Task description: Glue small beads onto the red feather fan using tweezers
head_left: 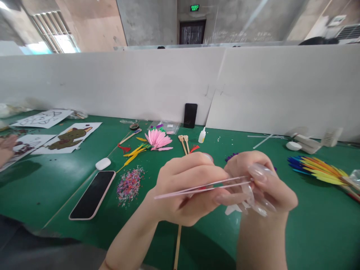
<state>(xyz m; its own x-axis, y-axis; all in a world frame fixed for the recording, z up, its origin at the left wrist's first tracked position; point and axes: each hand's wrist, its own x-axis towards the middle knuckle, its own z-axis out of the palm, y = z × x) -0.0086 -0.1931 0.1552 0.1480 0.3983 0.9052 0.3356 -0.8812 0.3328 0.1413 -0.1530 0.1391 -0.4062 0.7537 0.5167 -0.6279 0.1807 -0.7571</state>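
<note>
Holding pink tweezers (pixel 168 195) in the left hand (pixel 184 176), far end right up at the right hand's (pixel 266 185) fingers.

From my remote seat I see the left one curled snugly round the tweezers, angled across in front of me. Right one's fingers are bunched up; honestly can't tell what they've got, if anything. Both hands are above the green table (pixel 317 232), a pile of multicoloured bits (pixel 129 185) and a pink-edged phone (pixel 92 195) to the left, blue-and-yellow feathery bunch (pixel 317 168) off right.
</note>
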